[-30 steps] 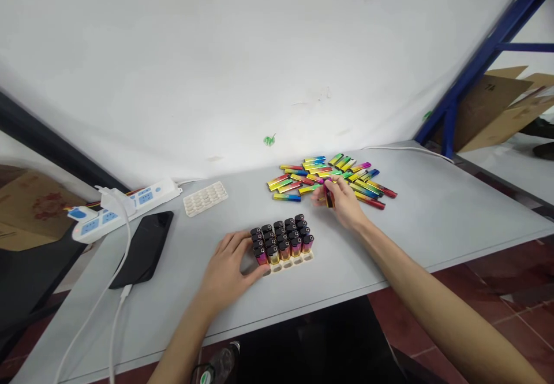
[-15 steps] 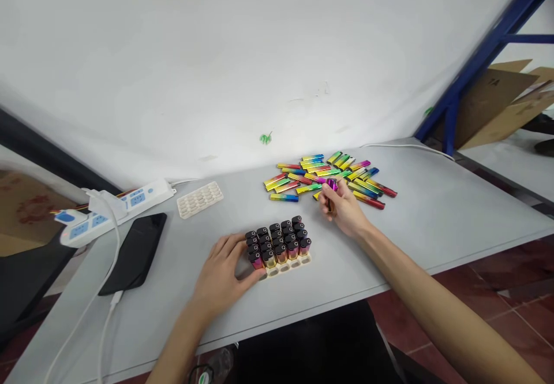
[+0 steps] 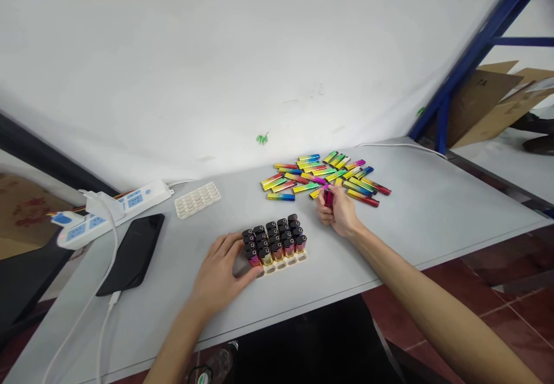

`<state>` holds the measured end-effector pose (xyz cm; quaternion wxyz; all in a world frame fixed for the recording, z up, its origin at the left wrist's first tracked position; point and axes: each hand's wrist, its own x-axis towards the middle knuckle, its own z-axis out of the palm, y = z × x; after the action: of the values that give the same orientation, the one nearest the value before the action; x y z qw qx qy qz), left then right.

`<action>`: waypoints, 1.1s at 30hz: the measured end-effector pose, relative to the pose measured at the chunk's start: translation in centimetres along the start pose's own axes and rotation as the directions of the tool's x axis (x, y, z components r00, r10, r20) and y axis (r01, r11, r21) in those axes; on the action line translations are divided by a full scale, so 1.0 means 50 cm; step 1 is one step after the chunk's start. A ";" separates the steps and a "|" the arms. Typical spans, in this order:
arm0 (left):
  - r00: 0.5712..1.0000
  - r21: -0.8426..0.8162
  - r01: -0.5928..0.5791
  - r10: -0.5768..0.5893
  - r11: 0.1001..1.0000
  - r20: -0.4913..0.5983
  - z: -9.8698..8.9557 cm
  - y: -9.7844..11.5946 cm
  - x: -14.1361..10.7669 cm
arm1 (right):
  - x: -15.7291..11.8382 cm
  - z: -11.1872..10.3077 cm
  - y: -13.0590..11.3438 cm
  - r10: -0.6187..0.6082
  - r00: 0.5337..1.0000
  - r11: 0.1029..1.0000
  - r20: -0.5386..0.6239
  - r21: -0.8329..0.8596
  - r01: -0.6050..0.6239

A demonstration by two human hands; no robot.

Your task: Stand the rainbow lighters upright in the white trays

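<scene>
My left hand [image 3: 223,268] grips the left side of a cream slotted tray [image 3: 281,265], fingers behind and thumb at the front corner. Shiny coloured lighters [image 3: 277,246] with black tops stand upright in rows in this tray, and the slots along its near edge hold nothing. My right hand [image 3: 340,209] is closed round a magenta-red lighter [image 3: 329,198], whose lower part is hidden by the fingers. That hand is at the near edge of a loose pile of rainbow metallic lighters [image 3: 311,179] lying flat on the table.
A second cream tray [image 3: 198,200] with bare slots lies at the back left. Beside it are a white power strip [image 3: 116,213] and a black phone [image 3: 132,254] with a white cable [image 3: 106,320]. The wall [image 3: 194,72] borders the table's back; a blue frame [image 3: 467,66] rises at the right.
The view has shifted a little. My right hand has turned the lighter it holds, so less of it shows. My left hand stays at the tray.
</scene>
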<state>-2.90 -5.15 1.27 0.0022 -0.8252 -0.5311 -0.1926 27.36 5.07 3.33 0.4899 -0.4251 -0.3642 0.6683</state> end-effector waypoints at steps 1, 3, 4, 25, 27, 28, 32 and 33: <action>1.000 0.003 0.004 -0.004 1.000 0.003 0.000 0.000 0.000 | -0.001 0.001 0.001 -0.003 1.000 1.000 0.007 0.000 0.003; 1.000 0.011 0.008 -0.008 1.000 0.004 0.000 0.001 -0.001 | -0.002 0.001 0.002 -0.007 1.000 1.000 0.017 -0.004 0.007; 1.000 0.015 0.007 -0.007 1.000 0.001 0.000 0.001 -0.001 | -0.002 0.000 0.003 -0.011 1.000 1.000 0.017 -0.005 0.011; 1.000 0.035 0.021 -0.021 0.999 -0.012 0.012 -0.006 -0.006 | 0.006 -0.006 0.023 -0.132 0.991 0.991 0.009 -0.036 0.133; 1.000 0.032 0.016 -0.016 0.999 -0.013 0.012 -0.006 -0.005 | 0.007 -0.004 0.024 -0.133 0.991 0.989 -0.006 -0.057 0.133; 1.000 0.029 0.013 -0.012 0.999 -0.014 0.011 -0.006 -0.005 | 0.007 -0.004 0.025 -0.149 0.989 0.986 -0.007 -0.082 0.148; 1.000 0.023 0.010 -0.010 1.000 -0.012 0.010 -0.004 -0.001 | -0.001 -0.009 0.035 -0.323 0.945 0.884 0.038 -0.345 0.316; 1.000 0.025 0.012 -0.012 1.000 -0.007 0.011 -0.004 -0.001 | -0.005 -0.011 0.038 -0.367 0.928 0.827 0.063 -0.434 0.356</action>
<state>-2.94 -4.99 0.72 0.0133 -0.8212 -0.5383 -0.1888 27.27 4.38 1.44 0.5032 -0.4552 -0.5731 0.4595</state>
